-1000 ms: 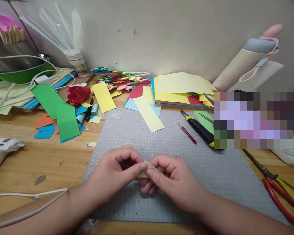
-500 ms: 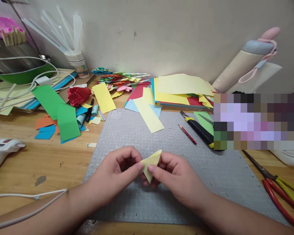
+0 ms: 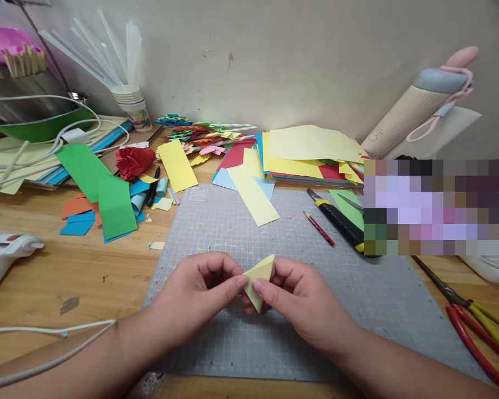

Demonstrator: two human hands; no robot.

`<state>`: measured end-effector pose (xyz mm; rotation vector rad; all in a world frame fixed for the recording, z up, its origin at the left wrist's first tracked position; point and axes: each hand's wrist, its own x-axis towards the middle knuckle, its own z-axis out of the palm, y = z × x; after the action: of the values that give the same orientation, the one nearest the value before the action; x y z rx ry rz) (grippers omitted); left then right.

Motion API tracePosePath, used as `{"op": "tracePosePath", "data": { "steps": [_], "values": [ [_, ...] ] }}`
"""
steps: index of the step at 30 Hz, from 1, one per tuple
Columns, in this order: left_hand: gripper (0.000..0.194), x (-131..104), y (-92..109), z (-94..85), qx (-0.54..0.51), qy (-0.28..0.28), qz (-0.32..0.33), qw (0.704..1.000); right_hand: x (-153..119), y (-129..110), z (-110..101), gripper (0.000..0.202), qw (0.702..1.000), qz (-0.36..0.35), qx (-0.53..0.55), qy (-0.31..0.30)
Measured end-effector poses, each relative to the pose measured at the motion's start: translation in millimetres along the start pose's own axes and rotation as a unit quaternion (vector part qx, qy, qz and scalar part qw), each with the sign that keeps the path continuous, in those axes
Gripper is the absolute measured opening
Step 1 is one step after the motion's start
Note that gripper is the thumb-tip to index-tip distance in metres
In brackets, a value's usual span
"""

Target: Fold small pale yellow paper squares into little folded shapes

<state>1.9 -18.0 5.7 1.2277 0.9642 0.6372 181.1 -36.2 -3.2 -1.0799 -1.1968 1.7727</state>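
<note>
A small folded piece of pale yellow paper point(image 3: 259, 281) is held between both hands above the grey cutting mat point(image 3: 216, 343). My left hand point(image 3: 216, 282) pinches its left corner between thumb and finger. My right hand point(image 3: 291, 288) grips it from the right, thumb flat on the front face; the fingers behind are partly hidden. One tip of the paper points up to the right, another points down. Farther back on the mat lie a pale yellow strip point(image 3: 255, 199) and a red pencil point(image 3: 319, 228).
A black and yellow cutter point(image 3: 341, 224) lies right of the pencil, and red-handled pliers point(image 3: 466, 332) at the right edge. Green paper point(image 3: 116, 210), a red paper flower point(image 3: 135, 162) and a white glue gun point(image 3: 8, 255) are left. A white cable point(image 3: 75, 354) crosses my left forearm.
My left hand and the paper's left corner have shifted slightly to the right. The lower tip of the paper has also moved a little right. Both hands keep their hold.
</note>
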Motion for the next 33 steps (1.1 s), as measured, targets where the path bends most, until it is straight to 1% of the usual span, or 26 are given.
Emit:
{"op": "tracePosePath", "data": {
  "steps": [8,10,14,17,19,23,26,33],
  "values": [
    [0.018,0.8,-0.7,-1.1,-0.008,-0.003,-0.007,1.000,1.6,-1.1,-0.7,0.023,1.000,0.001,-0.011,-0.001],
    [0.018,0.5,-0.8,-1.7,0.006,0.001,-0.008,1.000,1.2,-1.0,-0.9,0.022,1.000,0.000,-0.015,-0.002],
    [0.019,0.9,-0.2,-3.4,0.057,0.022,-0.008,0.998,0.3,-0.1,-1.8,0.021,0.999,-0.013,-0.021,0.028],
    [0.022,1.9,0.3,-4.3,0.061,0.019,-0.018,0.998,0.6,0.2,-2.6,0.026,0.998,-0.029,0.007,0.053],
    [0.023,2.2,0.3,-4.5,0.053,0.012,-0.028,0.998,1.1,-0.2,-3.0,0.024,0.997,-0.026,0.037,0.066],
    [0.024,1.3,-0.3,-4.5,0.059,0.009,-0.035,0.998,1.7,-1.5,-3.3,0.023,0.997,-0.007,0.044,0.057],
    [0.024,0.3,-0.3,-4.5,0.069,0.002,-0.026,0.997,1.4,-1.6,-3.3,0.023,0.997,-0.009,0.053,0.060],
    [0.022,0.9,0.9,-4.7,0.084,0.004,-0.023,0.996,1.8,1.8,-5.6,0.015,0.991,-0.056,0.097,0.075]
  ]
}}
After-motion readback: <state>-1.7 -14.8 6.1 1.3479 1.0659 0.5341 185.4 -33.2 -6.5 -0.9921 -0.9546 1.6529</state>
